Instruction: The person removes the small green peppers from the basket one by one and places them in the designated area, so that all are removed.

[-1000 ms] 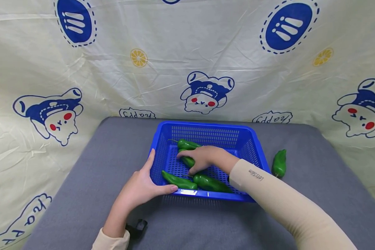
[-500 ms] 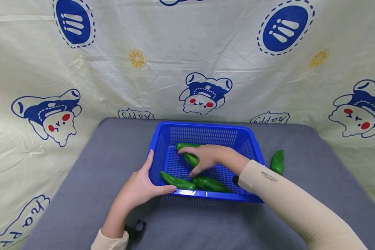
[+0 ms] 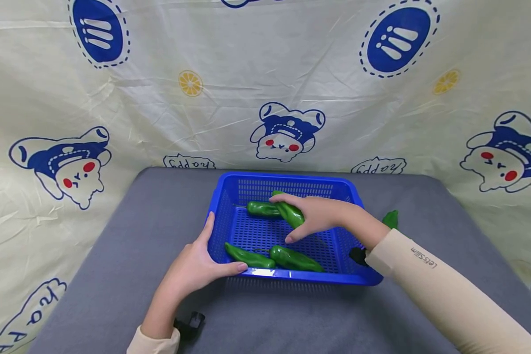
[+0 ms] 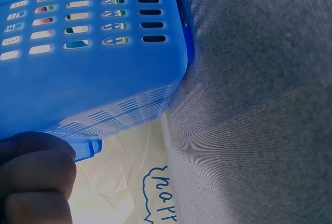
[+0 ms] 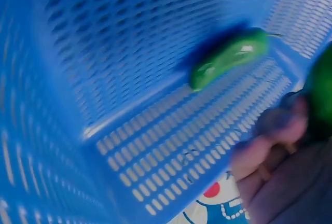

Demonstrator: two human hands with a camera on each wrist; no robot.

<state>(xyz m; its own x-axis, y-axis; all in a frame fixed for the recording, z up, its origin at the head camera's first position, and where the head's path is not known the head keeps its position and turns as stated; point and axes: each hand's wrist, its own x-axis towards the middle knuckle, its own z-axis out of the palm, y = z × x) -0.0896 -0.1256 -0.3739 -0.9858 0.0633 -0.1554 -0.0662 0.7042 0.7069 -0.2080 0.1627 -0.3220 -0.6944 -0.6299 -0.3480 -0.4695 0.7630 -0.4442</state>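
Note:
A blue plastic basket (image 3: pixel 323 279) sits on the grey cloth. My left hand (image 3: pixel 192 265) holds its near left corner, thumb on the front rim and fingers along the left side. The left wrist view shows the fingers (image 4: pixel 41 177) against the outer wall. Inside the basket, my right hand (image 3: pixel 318 214) grips a green pepper (image 3: pixel 288 210) between thumb and fingers, tilted above the bottom. Behind it lies another green pepper (image 3: pixel 260 209), also visible in the right wrist view. Two more, a left pepper (image 3: pixel 248 256) and a right pepper (image 3: pixel 294 259), lie along the front wall.
Outside the basket, to its right, one green pepper (image 3: pixel 391 219) lies on the table, partly hidden by my right arm. The grey tabletop (image 3: pixel 159 211) extends around the basket. A printed white curtain (image 3: pixel 230 123) hangs behind and at both sides.
My right hand has lifted the pepper from the basket's bottom and moved it right and slightly back. The sleeve now covers more of the outside pepper. My left hand keeps its hold.

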